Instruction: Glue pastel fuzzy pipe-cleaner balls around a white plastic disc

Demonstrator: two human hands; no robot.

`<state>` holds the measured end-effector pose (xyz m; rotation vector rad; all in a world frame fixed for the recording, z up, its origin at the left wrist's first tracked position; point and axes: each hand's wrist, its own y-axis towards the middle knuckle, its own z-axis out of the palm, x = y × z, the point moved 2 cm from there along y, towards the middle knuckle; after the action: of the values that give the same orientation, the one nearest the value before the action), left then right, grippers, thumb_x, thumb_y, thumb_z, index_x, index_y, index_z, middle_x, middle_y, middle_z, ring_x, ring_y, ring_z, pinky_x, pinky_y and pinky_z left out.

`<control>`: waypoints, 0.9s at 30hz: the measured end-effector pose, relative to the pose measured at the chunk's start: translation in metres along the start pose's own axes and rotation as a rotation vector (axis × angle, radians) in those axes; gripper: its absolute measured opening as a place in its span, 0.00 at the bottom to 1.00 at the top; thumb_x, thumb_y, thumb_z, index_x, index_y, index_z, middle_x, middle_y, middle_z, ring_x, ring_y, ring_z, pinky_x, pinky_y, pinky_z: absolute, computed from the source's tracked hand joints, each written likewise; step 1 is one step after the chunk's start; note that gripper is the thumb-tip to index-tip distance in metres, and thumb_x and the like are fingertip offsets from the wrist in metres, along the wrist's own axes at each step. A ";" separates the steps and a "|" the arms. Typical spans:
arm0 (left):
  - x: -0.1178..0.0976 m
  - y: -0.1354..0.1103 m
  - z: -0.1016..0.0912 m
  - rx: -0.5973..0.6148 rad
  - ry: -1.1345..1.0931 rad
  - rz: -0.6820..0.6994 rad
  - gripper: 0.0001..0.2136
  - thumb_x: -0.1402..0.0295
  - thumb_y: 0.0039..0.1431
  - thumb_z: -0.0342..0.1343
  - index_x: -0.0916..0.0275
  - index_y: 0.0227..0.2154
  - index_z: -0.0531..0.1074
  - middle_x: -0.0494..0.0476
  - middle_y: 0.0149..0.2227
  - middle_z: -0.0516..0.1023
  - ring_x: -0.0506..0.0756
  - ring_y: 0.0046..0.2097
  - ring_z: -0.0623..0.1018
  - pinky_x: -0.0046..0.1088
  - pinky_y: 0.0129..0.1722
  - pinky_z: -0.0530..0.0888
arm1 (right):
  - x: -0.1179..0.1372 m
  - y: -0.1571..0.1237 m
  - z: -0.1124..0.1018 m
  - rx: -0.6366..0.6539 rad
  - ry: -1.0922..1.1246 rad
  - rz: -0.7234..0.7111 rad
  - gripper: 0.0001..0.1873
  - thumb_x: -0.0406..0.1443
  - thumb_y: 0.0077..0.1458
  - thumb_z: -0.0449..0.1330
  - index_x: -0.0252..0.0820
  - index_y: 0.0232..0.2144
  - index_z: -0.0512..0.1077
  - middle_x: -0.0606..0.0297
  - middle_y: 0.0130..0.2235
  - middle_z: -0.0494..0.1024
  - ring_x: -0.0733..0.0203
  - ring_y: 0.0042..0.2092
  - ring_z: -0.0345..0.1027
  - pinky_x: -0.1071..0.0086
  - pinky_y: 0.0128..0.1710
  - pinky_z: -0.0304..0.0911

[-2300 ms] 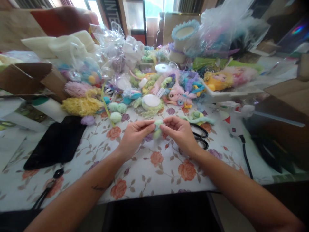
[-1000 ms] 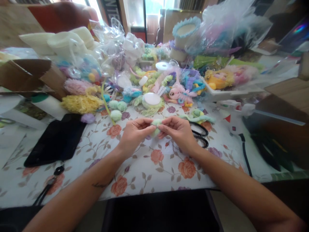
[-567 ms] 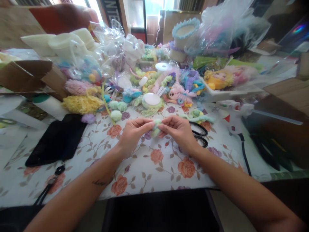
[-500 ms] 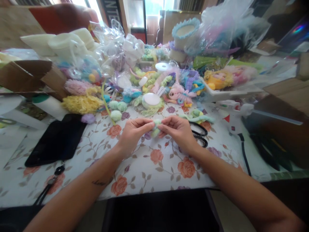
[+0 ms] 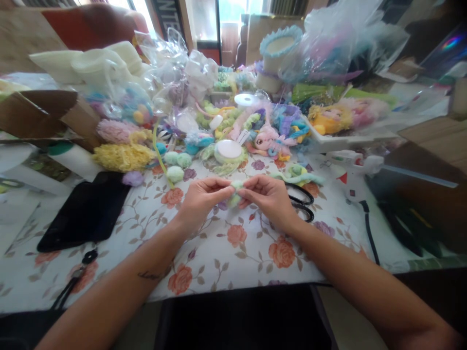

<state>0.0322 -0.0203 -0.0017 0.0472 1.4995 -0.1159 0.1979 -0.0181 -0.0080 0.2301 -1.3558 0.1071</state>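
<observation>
Pale-green fuzzy piece (image 5: pixel 237 185) over the tabletop (image 5: pixel 215 265), pinched by my left hand (image 5: pixel 204 197) and right hand (image 5: pixel 269 197). I judge the step fine finger-work; next move calls for light, steady pinches. Black scissor handles (image 5: pixel 311 198) lie beside the right hand.

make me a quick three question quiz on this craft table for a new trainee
1. What do the left hand and right hand both pinch?
a) a glue gun
b) a pale green fluffy piece
c) a yellow yarn bundle

2. True or false: the flat black device lies beyond the right arm, on the person's right.

3. Fill in: the black-handled scissors lie nearest the ____ hand.

Key:
1. b, the pale green fluffy piece
2. False: the flat black device lies on the left
3. right
</observation>
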 end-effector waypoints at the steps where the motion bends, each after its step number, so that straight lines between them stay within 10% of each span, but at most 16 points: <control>1: -0.001 -0.001 0.001 -0.005 0.007 -0.004 0.06 0.66 0.47 0.68 0.62 0.29 0.81 0.52 0.25 0.78 0.48 0.26 0.72 0.23 0.26 0.68 | -0.001 0.000 0.000 0.002 -0.001 0.001 0.16 0.42 0.43 0.73 0.39 0.26 0.71 0.70 0.22 0.76 0.63 0.23 0.75 0.70 0.26 0.74; 17: 0.003 0.005 0.003 -0.004 -0.295 -0.001 0.10 0.63 0.51 0.62 0.66 0.24 0.79 0.57 0.26 0.79 0.53 0.31 0.77 0.28 0.34 0.74 | 0.002 0.002 -0.001 -0.033 -0.031 -0.020 0.17 0.43 0.41 0.73 0.39 0.25 0.72 0.70 0.22 0.75 0.64 0.23 0.74 0.70 0.25 0.73; 27: 0.002 0.002 0.000 0.052 -0.009 0.006 0.07 0.65 0.50 0.66 0.64 0.29 0.80 0.52 0.24 0.77 0.47 0.26 0.71 0.23 0.27 0.67 | -0.003 0.001 -0.002 0.015 -0.152 -0.082 0.17 0.45 0.44 0.71 0.40 0.26 0.73 0.70 0.23 0.75 0.64 0.24 0.73 0.71 0.24 0.71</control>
<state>0.0323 -0.0186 -0.0038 0.0922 1.4878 -0.1503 0.1992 -0.0161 -0.0108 0.3116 -1.4954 0.0314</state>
